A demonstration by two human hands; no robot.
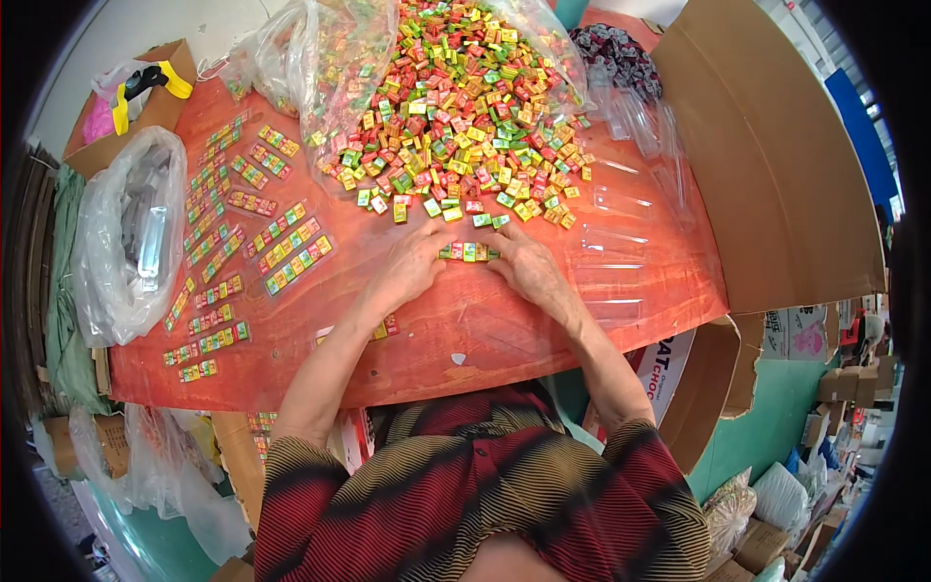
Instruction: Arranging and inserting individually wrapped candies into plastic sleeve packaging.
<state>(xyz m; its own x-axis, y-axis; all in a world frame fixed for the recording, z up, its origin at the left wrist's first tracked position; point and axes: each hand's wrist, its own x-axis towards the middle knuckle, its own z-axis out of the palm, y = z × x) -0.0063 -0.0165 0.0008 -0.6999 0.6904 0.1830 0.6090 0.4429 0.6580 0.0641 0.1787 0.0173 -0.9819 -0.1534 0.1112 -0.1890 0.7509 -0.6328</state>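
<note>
A short row of small coloured boxes (pixel 469 251), green, yellow and red, lies on the red table in front of me. My left hand (pixel 415 260) is closed with its fingertips against the row's left end. At the other end the fingers of my right hand (pixel 529 264) press in, so the row sits squeezed between both hands. Just beyond my fingers are a few loose boxes (pixel 482 221). Farther back rises a big heap of the same small boxes (pixel 465 116). Part of another filled strip (pixel 386 327) shows by my left forearm.
Filled strips (pixel 291 254) lie in groups at the left. Empty clear plastic trays (pixel 611 274) are spread at the right. A clear plastic bag (pixel 131 238) holding clear plastic pieces sits at the left edge. Tall cardboard (pixel 776 165) walls the right side.
</note>
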